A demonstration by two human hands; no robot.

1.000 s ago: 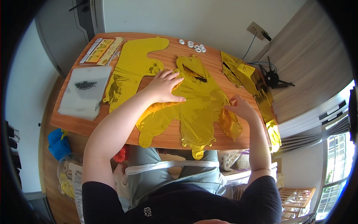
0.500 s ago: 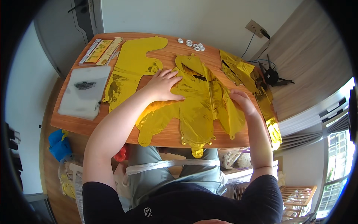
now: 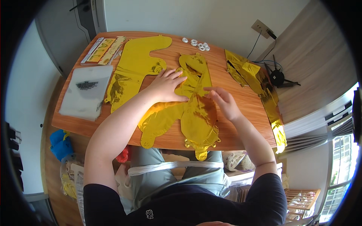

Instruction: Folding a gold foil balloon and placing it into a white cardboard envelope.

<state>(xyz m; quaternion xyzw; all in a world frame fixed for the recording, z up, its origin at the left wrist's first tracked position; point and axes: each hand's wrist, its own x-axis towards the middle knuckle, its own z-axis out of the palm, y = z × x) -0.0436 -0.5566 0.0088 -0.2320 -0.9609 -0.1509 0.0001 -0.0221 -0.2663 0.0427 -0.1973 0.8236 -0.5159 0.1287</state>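
Gold foil balloon [image 3: 198, 113] lies flat at the wooden table's [image 3: 241, 124] near edge, its tail overhanging. Your left hand [image 3: 166, 86] presses it open-palmed; your right hand [image 3: 223, 101] pinches a fold. Bare wood lies right of your right hand; another foil sheet [image 3: 134, 67] crowds the left.

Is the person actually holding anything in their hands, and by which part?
The left hand presses flat on the gold foil balloon near its middle. The right hand seems to pinch its folded right edge, though that grip is unclear.
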